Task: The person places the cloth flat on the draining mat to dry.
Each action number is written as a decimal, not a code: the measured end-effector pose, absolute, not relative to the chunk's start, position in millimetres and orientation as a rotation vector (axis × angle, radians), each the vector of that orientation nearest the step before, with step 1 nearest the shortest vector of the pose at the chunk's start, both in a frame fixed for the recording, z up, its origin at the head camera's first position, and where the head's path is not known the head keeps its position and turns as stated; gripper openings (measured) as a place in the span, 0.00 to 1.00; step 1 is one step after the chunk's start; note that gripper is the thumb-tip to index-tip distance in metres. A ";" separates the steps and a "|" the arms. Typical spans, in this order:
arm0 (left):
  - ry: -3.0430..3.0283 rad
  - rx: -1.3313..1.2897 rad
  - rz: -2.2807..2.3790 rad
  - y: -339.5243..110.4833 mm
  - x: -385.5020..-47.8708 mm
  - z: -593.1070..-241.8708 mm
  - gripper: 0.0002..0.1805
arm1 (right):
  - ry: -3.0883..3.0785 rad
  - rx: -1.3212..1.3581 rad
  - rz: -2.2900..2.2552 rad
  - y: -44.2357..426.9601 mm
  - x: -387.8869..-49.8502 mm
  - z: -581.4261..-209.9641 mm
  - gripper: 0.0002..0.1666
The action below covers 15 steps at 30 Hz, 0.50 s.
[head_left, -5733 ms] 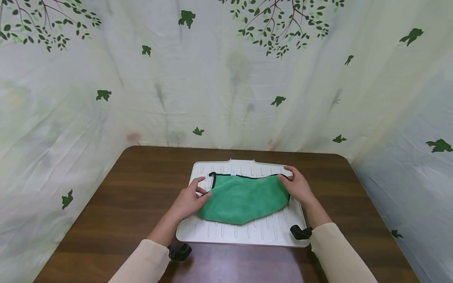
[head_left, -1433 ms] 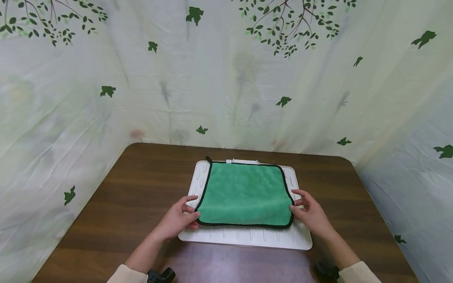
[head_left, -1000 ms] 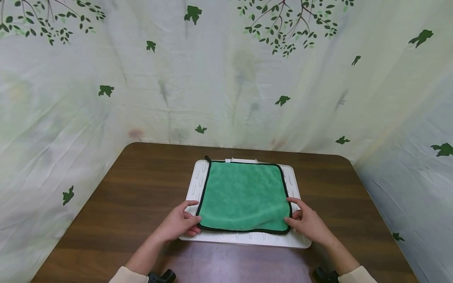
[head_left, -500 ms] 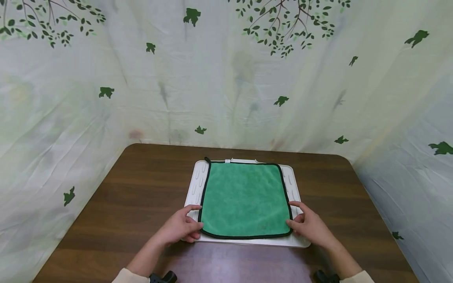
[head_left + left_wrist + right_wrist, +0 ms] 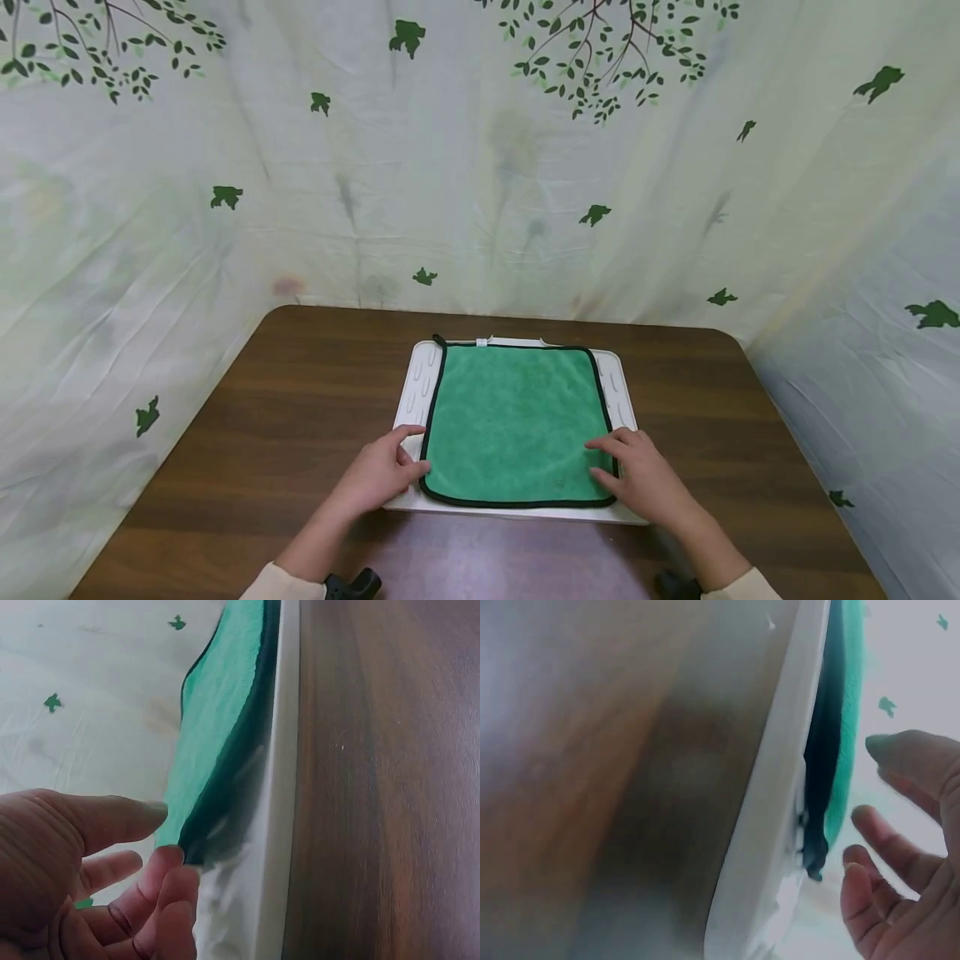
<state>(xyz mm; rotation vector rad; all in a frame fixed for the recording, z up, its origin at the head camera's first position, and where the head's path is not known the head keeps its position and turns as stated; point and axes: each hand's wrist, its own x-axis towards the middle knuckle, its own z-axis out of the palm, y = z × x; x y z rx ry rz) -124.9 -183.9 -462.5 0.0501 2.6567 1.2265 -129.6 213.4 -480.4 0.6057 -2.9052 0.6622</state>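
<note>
A green cloth [image 5: 521, 425] with black edging lies spread flat on a white tray [image 5: 417, 392] that has raised oblong ridges. My left hand [image 5: 373, 479] is at the cloth's near left corner. In the left wrist view its thumb and fingers stand apart, the fingertips right by the corner of the cloth [image 5: 214, 727]; whether they touch it I cannot tell. Over the near right corner hovers my right hand [image 5: 647, 482], fingers spread and loosely bent. The right wrist view shows a gap between those fingers and the cloth's edge [image 5: 844, 750].
The tray stands on a brown wooden table [image 5: 322, 375] with rounded far corners. Behind and at both sides hangs a pale curtain [image 5: 480, 167] printed with green leaves. A black device [image 5: 352, 583] is strapped to the left wrist, another [image 5: 678, 583] to the right.
The cloth, folded over at first, has been unfolded towards me and its near edge laid down on the tray. Since half a second ago both hands have loosened from its corners.
</note>
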 end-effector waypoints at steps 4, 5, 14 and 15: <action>2.754 0.109 1.103 -181.0 -124.9 -464.2 0.29 | -2.900 0.757 0.553 212.0 -130.3 -483.1 0.13; 2.761 0.117 1.087 -181.7 -124.0 -465.5 0.29 | -2.917 0.768 0.542 213.6 -130.5 -483.2 0.12; 2.820 0.033 1.012 -194.1 -123.6 -469.3 0.28 | -2.972 0.620 0.451 229.0 -131.7 -474.9 0.12; 2.816 0.041 1.007 -193.4 -124.4 -468.8 0.28 | -2.969 0.625 0.455 228.9 -132.1 -474.1 0.12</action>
